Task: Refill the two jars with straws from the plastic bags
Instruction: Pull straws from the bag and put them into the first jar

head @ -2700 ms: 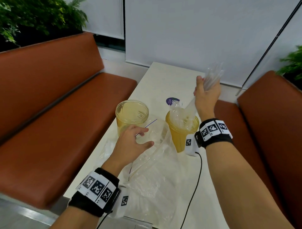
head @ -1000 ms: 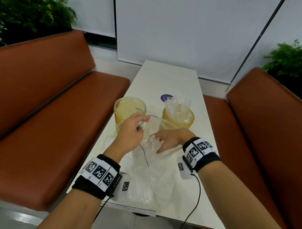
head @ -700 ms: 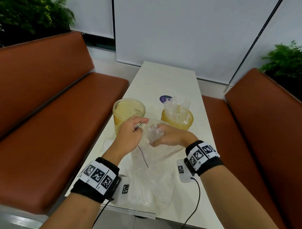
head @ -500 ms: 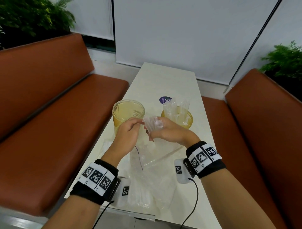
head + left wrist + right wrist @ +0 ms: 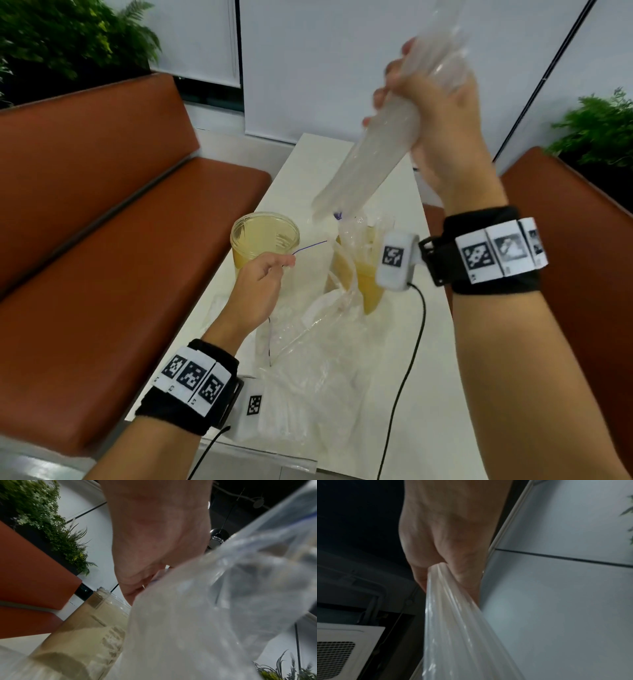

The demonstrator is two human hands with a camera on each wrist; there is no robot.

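My right hand [image 5: 428, 113] is raised high over the table and grips a bundle of clear wrapped straws [image 5: 363, 161] that slants down toward the jars; the bundle [image 5: 453, 628] fills the right wrist view. The left jar [image 5: 264, 241] is yellowish and holds no straws. The right jar [image 5: 368, 270] holds several wrapped straws and is partly hidden behind the wrist camera. My left hand [image 5: 265, 277] pinches the rim of the clear plastic bag [image 5: 308, 329] just in front of the left jar. The bag [image 5: 205, 615] and the left jar [image 5: 82, 635] show close in the left wrist view.
The narrow white table [image 5: 342, 164] runs away from me between two orange-brown benches [image 5: 102, 240] [image 5: 565, 222]. Another plastic bag with straws [image 5: 291, 411] lies at the near table edge. A black cable [image 5: 404, 370] trails from my right wrist. Plants stand behind both benches.
My right hand pulled a bundle of straws out of the bag and lifted it high above the jars. My left hand stayed on the bag rim.
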